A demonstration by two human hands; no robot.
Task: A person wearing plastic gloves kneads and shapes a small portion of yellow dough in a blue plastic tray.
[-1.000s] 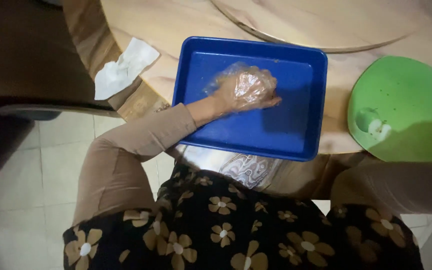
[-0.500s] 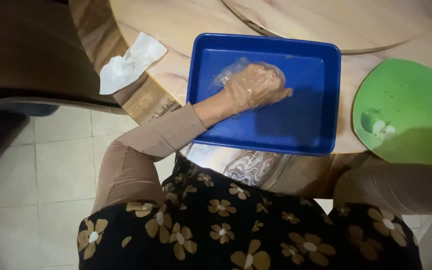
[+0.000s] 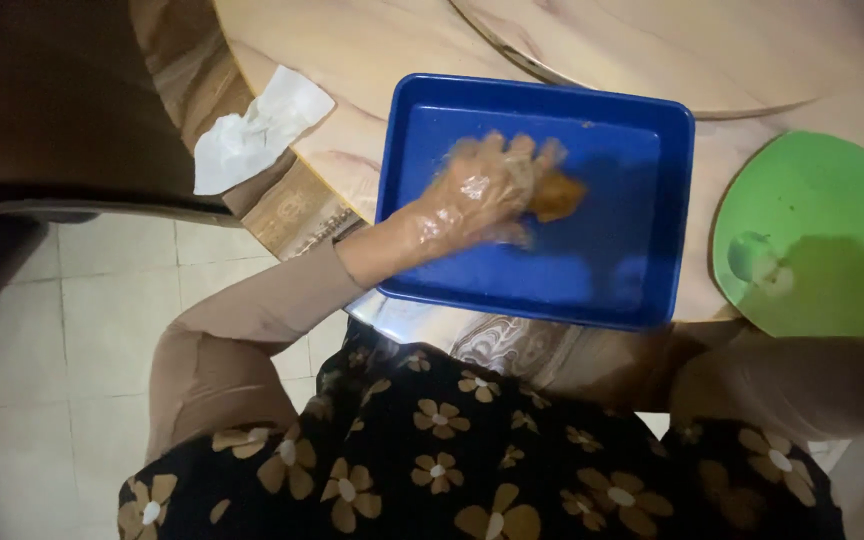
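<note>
The left hand (image 3: 487, 195), wrapped in a thin clear plastic glove, lies palm-down inside the blue tray (image 3: 642, 270), fingers spread and loosely curled. The grip presses on an orange-brown lump (image 3: 557, 197) that pokes out just past the fingertips; how much of it sits under the palm, I cannot tell, the hand is blurred. Around the grip, the tray floor is bare blue on the far right and toward the near wall, so there is open room both ways before the raised rim. Beyond the fingertips the tray's far wall is close. Past the tray's right wall, well apart from the grip, a green plate (image 3: 832, 210) rests on the table (image 3: 372, 50), touching nothing else that shows. Off behind the wrist, up and left, a crumpled white napkin (image 3: 257, 130) hangs over the table's rounded edge. The tray's near left corner juts out past that edge, above the floral lap. The right hand is out of sight; only a tan sleeve (image 3: 802, 380) runs along the lower right, below the plate.
</note>
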